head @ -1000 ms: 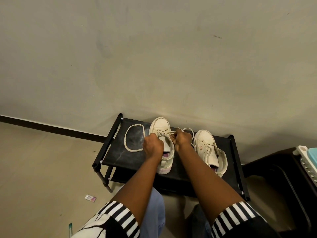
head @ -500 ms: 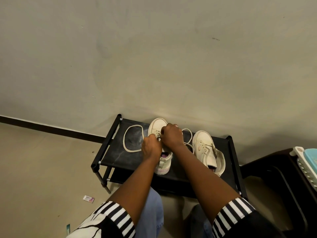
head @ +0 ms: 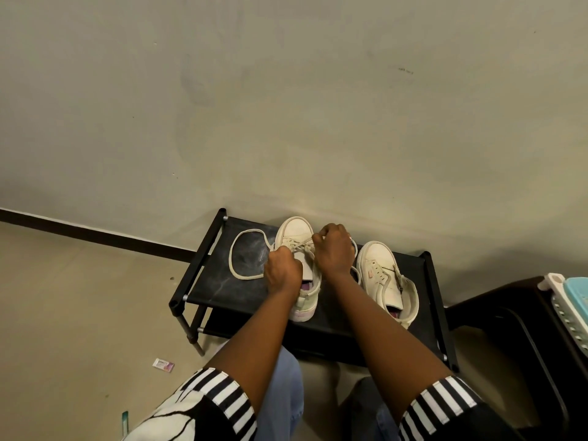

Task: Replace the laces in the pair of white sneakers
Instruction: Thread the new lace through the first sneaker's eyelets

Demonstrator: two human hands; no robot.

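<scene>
Gripping lace (head: 246, 232), two hands (head: 283, 272) (head: 334, 249), two sneakers (head: 294, 230) (head: 380, 262), one rack (head: 219, 281)

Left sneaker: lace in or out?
In, partly: the lace crosses the left sneaker at its toe-end eyelets; its slack loops loose on the rack.

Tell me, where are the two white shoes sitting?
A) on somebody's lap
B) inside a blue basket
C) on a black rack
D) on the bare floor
C: the sneaker being laced and the other sneaker both stand on top of the black rack by the wall, where the left hand and the right hand grip the lace.
</scene>
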